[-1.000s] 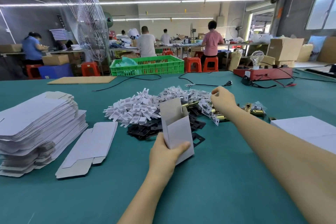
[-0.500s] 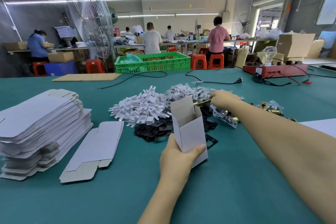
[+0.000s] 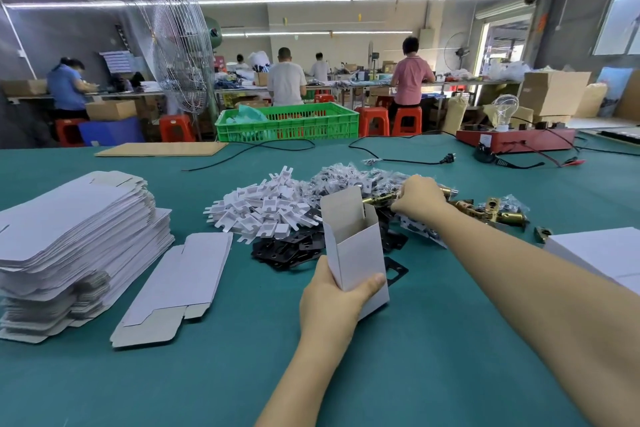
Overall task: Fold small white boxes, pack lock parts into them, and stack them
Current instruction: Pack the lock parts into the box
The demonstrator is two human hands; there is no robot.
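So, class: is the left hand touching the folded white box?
Touching. The head view shows the left hand gripping the white box, thumb curled across its front face.

The right hand (image 3: pixel 420 199) hides what its fingers grip among the brass latches (image 3: pixel 485 211); the white sheet stack (image 3: pixel 602 253) runs off the frame's right edge.

Illumination is bright and even, supplied by long fluorescent tubes (image 3: pixel 277 1) across the ceiling and by daylight from the window (image 3: pixel 620 14) and open doorway (image 3: pixel 504 42) at right, both of which are overexposed. Shadows on the green table (image 3: pixel 433 357) are soft and faint. Wide-angle distortion bows the tubes and stretches the right forearm (image 3: pixel 554 305) at the frame edge; near objects are sharp, while the distant workers (image 3: pixel 286 80) are slightly soft.
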